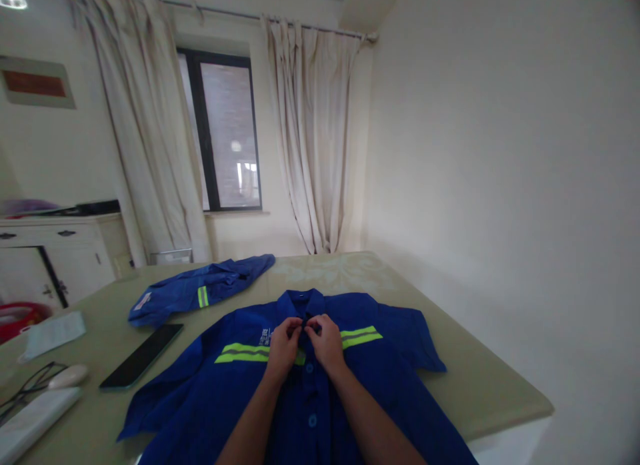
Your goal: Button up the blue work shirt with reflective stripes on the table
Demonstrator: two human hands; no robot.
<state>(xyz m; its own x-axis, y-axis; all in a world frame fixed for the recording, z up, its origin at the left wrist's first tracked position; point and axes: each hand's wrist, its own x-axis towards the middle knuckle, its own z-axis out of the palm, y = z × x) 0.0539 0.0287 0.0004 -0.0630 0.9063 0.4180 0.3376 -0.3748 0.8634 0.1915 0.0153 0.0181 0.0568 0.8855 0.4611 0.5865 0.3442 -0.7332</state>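
A blue short-sleeved work shirt (385,378) with yellow-green reflective strips lies spread on the table, its collar pointing away from me. Both my hands meet at the front opening just below the collar. My left hand (286,338) pinches the left side of the placket, and my right hand (324,337) pinches the other side, fingertips almost touching. Whatever small part sits between the fingertips is hidden. Lower on the placket, blue buttons (313,420) show.
Behind the shirt's left side lies another folded blue garment (185,288). A phone (143,356), face mask (54,335), glasses (35,382), a white mouse-like object (69,376) and a white box (37,425) lie on the table's (480,385) left. A wall (500,185) borders the right.
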